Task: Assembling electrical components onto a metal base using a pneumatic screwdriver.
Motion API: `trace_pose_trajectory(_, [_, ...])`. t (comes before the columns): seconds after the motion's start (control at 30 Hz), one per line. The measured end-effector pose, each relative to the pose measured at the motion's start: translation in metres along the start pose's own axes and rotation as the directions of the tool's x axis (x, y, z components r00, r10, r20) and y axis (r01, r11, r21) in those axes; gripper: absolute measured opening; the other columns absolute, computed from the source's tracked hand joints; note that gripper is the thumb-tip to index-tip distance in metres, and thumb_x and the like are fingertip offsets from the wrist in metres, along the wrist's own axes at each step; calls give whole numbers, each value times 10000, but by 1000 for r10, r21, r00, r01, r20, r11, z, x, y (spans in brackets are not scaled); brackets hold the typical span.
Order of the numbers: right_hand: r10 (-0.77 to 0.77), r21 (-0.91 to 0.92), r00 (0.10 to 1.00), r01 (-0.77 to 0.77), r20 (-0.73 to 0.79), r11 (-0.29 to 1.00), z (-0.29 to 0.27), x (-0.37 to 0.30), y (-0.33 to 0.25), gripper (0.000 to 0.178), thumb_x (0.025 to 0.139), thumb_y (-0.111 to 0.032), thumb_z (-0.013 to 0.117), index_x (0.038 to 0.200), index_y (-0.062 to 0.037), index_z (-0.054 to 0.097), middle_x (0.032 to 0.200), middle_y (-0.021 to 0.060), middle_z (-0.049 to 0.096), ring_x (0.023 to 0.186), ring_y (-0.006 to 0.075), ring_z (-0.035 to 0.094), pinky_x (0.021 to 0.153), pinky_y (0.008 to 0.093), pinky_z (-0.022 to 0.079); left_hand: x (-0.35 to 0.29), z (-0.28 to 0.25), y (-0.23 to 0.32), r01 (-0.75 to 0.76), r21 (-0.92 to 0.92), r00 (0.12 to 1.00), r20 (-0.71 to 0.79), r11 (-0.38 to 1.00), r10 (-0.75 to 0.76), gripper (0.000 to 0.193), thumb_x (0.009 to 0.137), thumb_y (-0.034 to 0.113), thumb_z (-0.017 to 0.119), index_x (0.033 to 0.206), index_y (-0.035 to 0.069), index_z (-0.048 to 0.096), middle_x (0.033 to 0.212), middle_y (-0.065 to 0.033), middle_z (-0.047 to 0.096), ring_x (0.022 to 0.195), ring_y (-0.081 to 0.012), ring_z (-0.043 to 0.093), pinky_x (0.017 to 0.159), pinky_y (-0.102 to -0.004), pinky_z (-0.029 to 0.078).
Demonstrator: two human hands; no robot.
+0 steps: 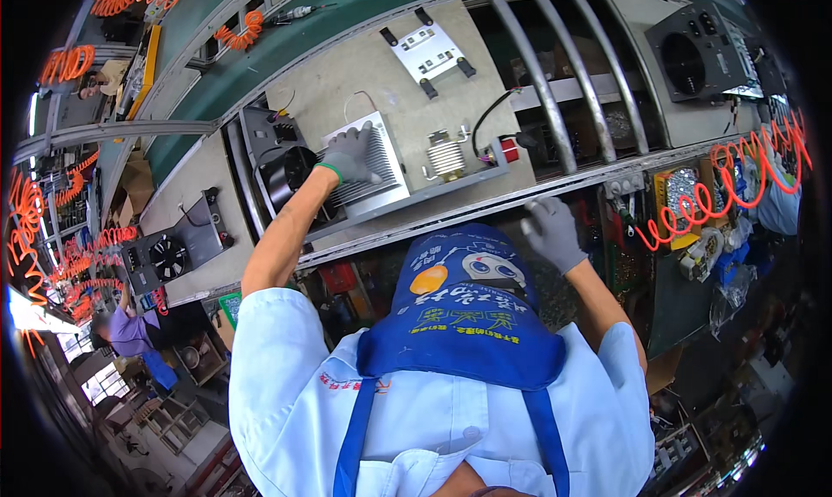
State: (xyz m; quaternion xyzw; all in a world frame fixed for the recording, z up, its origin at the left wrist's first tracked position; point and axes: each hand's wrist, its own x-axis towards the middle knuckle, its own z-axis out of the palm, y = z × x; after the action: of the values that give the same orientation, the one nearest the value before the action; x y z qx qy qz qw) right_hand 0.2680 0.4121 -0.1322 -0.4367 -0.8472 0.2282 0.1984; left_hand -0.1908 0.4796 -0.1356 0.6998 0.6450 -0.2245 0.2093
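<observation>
My left hand (350,154), in a grey glove, lies with its fingers spread on a silver finned heat sink (392,175). The heat sink sits in a grey metal chassis (381,211) on the bench. Close to my left wrist is a round black fan (290,175) in the same chassis. My right hand (555,230), also gloved, hangs near the bench's front edge with fingers apart and nothing visible in it. To the right of the heat sink stands a small ribbed metal part (447,157). A red connector (510,149) with a black cable is at the chassis's right end.
A silver plate with black feet (430,53) lies farther back. Metal rollers (555,68) cross a gap at right, before another fan unit (689,53). A coiled orange hose (719,211) hangs at right. Another fan unit (178,250) stands left; a person (130,328) is beyond it.
</observation>
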Motion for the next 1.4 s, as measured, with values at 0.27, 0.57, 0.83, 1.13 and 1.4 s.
trace_pose_trajectory(0.27, [528,-512,841,-506,-117,694,-36,-72,219,304,830,-277,672,1035,-52,669,1030,239,678,973,408,648,873,498,512,-25,16,10,83,-441,928,-293,894,-230,922,743,412,762,1481,45,349,1422,-274,447,1299,-404,477,1070,-429,412])
trace_pose_trajectory(0.57, [889,18,401,-913,221,407,51,-121,372,550,774,-361,733,1142,35,634,877,163,686,714,252,652,613,392,531,-214,108,45,13,-780,161,-615,625,-772,270,858,80,660,1119,17,635,972,-145,680,868,-235,678,793,-327,541])
trace_pose_trajectory(0.83, [819,-92,0,-994,574,64,41,-110,386,413,779,-145,614,1171,-19,571,933,155,677,794,315,662,621,422,523,-303,294,38,586,-806,308,129,82,-942,416,837,279,644,1147,1,656,1123,-200,691,1045,-317,665,935,-391,506])
trace_pose_trajectory(1.13, [699,-473,331,-549,634,689,93,-168,212,399,765,-158,613,1131,-7,567,961,208,680,861,376,663,695,446,522,-395,366,-90,753,-656,151,254,-55,-955,432,855,253,642,1255,95,610,1209,-194,644,1144,-364,606,967,-460,487])
trace_pose_trajectory(1.4, [573,-426,501,-384,649,819,147,-175,37,388,752,-170,612,1096,3,563,986,256,682,921,430,664,760,469,521,-393,378,-190,721,-587,540,147,367,-829,469,842,258,689,1292,199,574,1310,-182,557,1149,-408,580,963,-475,489])
